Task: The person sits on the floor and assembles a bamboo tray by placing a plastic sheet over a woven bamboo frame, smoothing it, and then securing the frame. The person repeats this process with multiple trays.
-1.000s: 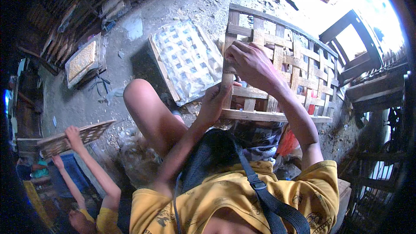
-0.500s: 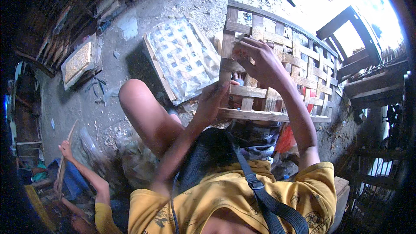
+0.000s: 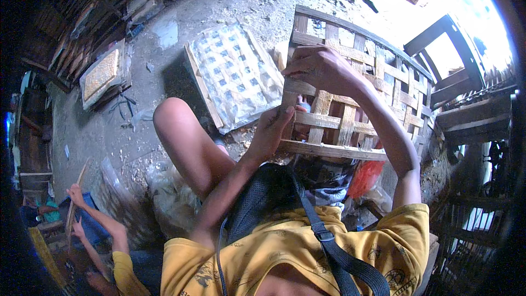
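A woven bamboo tray [image 3: 346,126], an open lattice of flat slats in a narrow wooden frame, stands tilted before me at the right of my knee. At its left edge, near the lower corner, my left hand [image 3: 272,131] is closed on the frame, with fingertips showing through a gap between slats. Higher up the same edge lies my right hand [image 3: 323,68], palm down, its fingers bent together over the edge slat. Whatever small thing may be under those fingers is hidden.
A second tray covered with clear plastic [image 3: 235,74] lies on the dirt floor to the left. Further left is a pale slab on plastic [image 3: 101,77]. A wooden frame [image 3: 455,49] stands at the right. A co-worker's hand [image 3: 76,193] holds a thin strip at lower left.
My right hand has shifted left to the tray's edge, its fingers now bending over it. The tray has moved slightly right and down. The co-worker's hands and strip have moved.
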A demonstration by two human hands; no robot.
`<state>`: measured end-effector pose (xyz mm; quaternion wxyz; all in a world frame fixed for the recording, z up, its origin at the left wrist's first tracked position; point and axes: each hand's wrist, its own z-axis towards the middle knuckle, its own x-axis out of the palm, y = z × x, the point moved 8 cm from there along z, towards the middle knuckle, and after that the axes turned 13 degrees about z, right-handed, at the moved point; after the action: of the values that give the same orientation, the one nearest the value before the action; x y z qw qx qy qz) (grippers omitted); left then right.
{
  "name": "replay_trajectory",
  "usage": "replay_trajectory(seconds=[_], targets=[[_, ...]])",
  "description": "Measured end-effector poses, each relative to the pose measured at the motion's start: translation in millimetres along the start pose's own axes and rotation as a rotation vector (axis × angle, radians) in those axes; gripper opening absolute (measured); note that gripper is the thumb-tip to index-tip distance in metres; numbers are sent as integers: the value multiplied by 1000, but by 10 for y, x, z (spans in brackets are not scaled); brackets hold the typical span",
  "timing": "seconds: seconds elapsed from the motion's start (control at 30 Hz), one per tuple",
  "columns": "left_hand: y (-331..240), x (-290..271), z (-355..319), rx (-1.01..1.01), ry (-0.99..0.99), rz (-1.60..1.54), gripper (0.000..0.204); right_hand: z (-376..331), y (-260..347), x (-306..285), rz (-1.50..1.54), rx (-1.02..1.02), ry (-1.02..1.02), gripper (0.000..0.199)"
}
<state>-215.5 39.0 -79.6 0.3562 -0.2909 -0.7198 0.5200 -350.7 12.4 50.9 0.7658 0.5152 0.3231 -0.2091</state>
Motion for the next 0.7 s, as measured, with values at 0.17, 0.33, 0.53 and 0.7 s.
replay_trajectory(seconds=[0.17, 0.33, 0.53, 0.7], targets=[[1, 15, -11, -16, -11, 2, 49, 7, -12, 64, -52, -103, -20, 19], [-88, 14, -28, 44, -16, -24, 40, -50, -79, -86, 85, 160, -157, 22], [-87, -9, -52, -14, -31, -57, 41, -805, -96, -723, -84, 125, -543, 17], [-40, -105, -13, 5, -70, -29, 36, -2056, -379, -1134, -340, 414, -892, 18]])
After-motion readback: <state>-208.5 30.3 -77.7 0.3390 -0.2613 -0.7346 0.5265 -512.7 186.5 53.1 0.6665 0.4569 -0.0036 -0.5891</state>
